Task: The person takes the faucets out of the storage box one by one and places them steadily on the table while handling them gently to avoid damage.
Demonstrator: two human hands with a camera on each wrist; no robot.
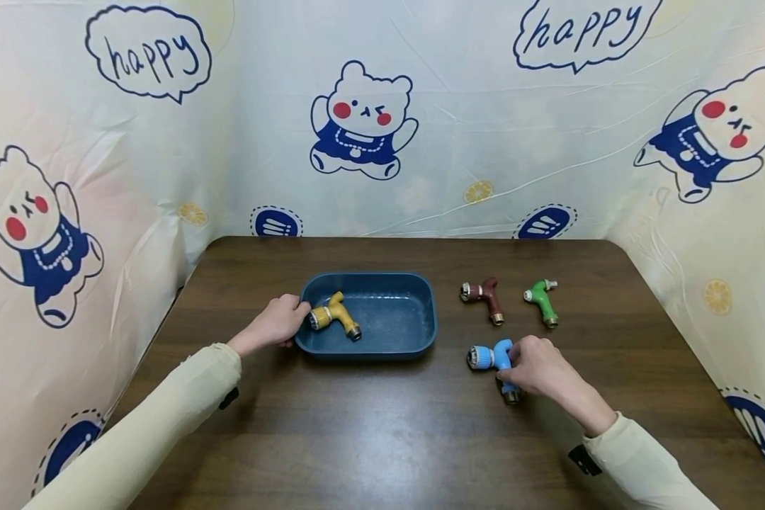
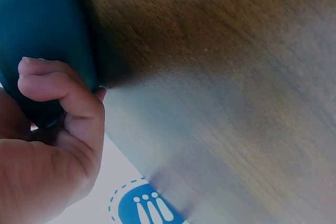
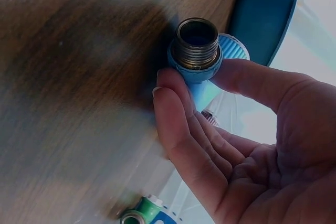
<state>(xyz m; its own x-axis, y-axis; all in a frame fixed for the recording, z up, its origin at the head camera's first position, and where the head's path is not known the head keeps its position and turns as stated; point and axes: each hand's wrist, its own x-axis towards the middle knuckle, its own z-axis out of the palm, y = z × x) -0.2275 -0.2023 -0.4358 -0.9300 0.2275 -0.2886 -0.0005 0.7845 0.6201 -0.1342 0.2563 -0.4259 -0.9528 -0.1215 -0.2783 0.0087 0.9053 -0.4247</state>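
Observation:
My left hand grips the left end of a dark blue plastic tub, its fingers curled at the rim in the left wrist view. A yellow tap lies in the left part of that tub. To the right, my right hand pinches a blue tap between thumb and fingers. Its threaded metal end faces the right wrist camera. Whether the blue tap touches the table is unclear. Behind it lie a dark red tap and a green tap, both apart from the hand.
Everything stands on a dark brown wooden table. A pale printed cloth with cartoon bears hangs behind the table and along both sides.

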